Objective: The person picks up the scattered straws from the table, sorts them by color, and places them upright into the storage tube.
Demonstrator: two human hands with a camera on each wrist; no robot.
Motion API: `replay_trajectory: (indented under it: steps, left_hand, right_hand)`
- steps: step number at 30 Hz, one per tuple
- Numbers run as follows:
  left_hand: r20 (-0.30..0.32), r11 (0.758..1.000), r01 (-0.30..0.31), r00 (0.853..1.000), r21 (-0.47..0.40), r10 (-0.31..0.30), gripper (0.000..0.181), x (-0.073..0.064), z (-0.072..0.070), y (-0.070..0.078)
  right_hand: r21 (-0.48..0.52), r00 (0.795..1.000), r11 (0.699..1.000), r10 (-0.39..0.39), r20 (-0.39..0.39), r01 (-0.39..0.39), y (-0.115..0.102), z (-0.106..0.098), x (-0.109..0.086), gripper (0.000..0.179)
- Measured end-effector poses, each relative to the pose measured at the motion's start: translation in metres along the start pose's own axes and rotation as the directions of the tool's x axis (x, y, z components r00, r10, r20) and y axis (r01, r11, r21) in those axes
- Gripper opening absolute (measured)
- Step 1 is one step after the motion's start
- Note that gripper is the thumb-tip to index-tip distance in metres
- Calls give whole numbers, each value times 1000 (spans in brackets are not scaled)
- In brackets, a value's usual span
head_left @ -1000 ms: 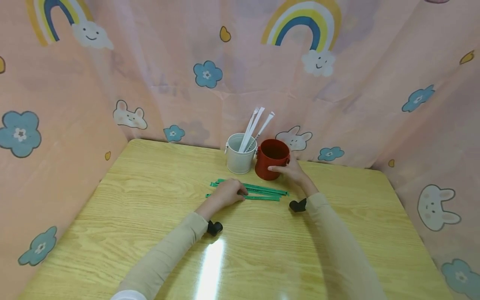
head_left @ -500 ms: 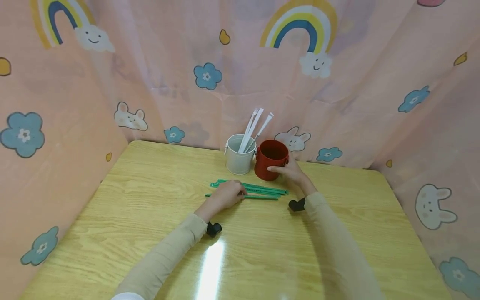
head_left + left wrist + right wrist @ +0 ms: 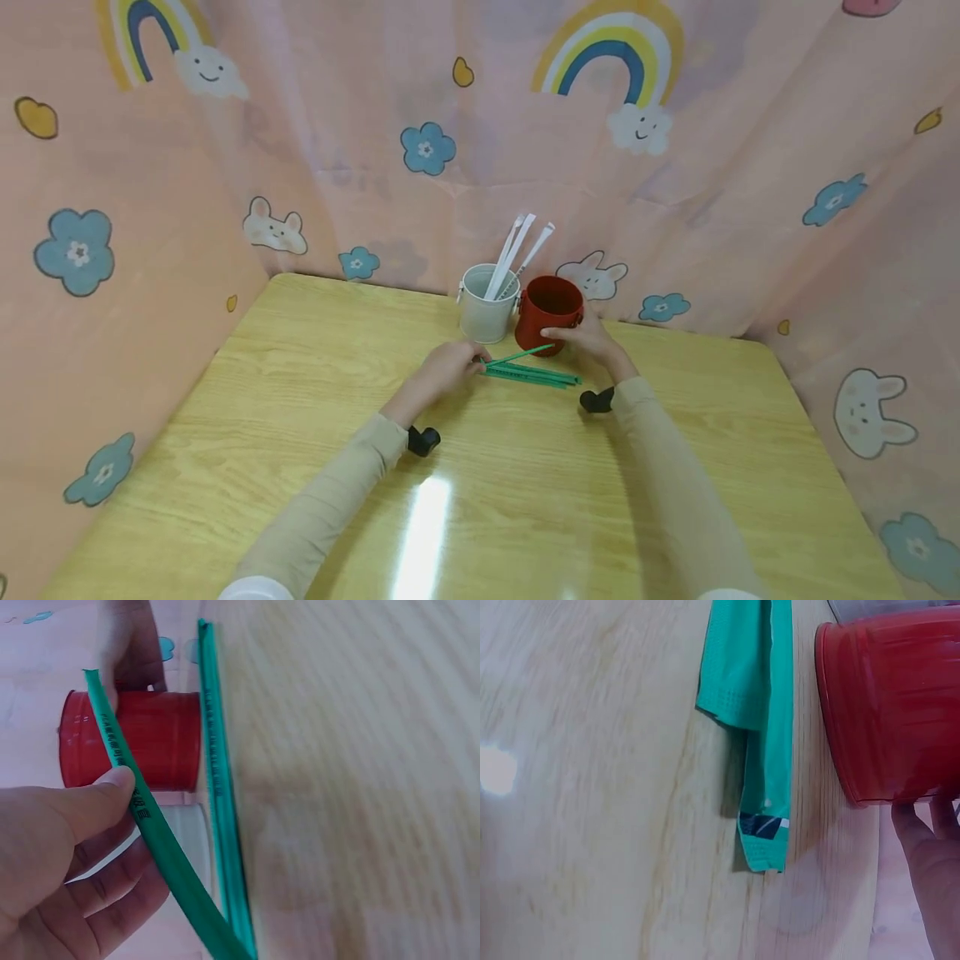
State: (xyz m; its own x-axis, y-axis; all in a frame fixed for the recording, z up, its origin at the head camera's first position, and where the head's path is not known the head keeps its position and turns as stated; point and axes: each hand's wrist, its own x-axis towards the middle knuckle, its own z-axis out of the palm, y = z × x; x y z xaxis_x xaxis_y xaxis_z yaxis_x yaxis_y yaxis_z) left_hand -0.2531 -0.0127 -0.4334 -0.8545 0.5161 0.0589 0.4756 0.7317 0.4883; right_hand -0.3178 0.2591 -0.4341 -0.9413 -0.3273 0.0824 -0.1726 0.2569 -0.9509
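Note:
My left hand (image 3: 446, 368) pinches a green wrapped straw (image 3: 152, 821) between thumb and fingers. In the head view that straw slants up and right, its far end overlapping the lower part of a red bucket (image 3: 536, 323). My right hand (image 3: 594, 340) holds the red bucket at its right side, thumb across the front. The bucket stands upright, and no straw shows above its rim. Several more green wrapped straws (image 3: 534, 377) lie in a bunch on the table in front of it. Close by on the left stands a white bucket (image 3: 480, 323) with several white wrapped straws (image 3: 512, 258) leaning in it.
The wood-patterned table (image 3: 480, 517) has a bright light reflection near its front. Behind both buckets and along the sides hangs a pink curtain (image 3: 360, 200) printed with rainbows, flowers and rabbits.
My left hand has lifted one green straw off the table, moving slightly up and away, and its far end now tilts up toward the red bucket. My right hand stays on the bucket.

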Motion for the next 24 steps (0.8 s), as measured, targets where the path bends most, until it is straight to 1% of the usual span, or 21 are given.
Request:
replay_trajectory:
  steps: [5,8,11,15,19,22,24]
  left_hand:
    - [-32,998,-11,999,-59,9,18,2,-10,5]
    - [-64,995,-18,998,-94,12,18,6,-14,9]
    - [-108,990,-30,994,-140,15,18,11,-18,12]
    - [-161,977,-55,987,-206,21,20,18,-24,17]
    - [-214,958,-88,976,-271,29,22,25,-28,24]
    - [-251,947,-115,967,-299,38,21,30,-32,28]
    - [-267,945,-116,963,-305,32,21,33,-35,30]
  right_hand:
    - [7,1000,1000,-16,0,16,0,-1,1,80]
    - [4,1000,1000,-7,16,7,0,-1,0,83]
    - [0,999,1000,27,20,-27,-1,-1,0,84]
    - [4,998,999,53,20,-53,-1,-2,0,85]
    - [18,999,999,33,30,-33,-1,-2,0,84]
    - [27,999,999,20,36,-21,0,-2,0,82]
    - [25,999,999,22,38,-23,1,-1,0,82]
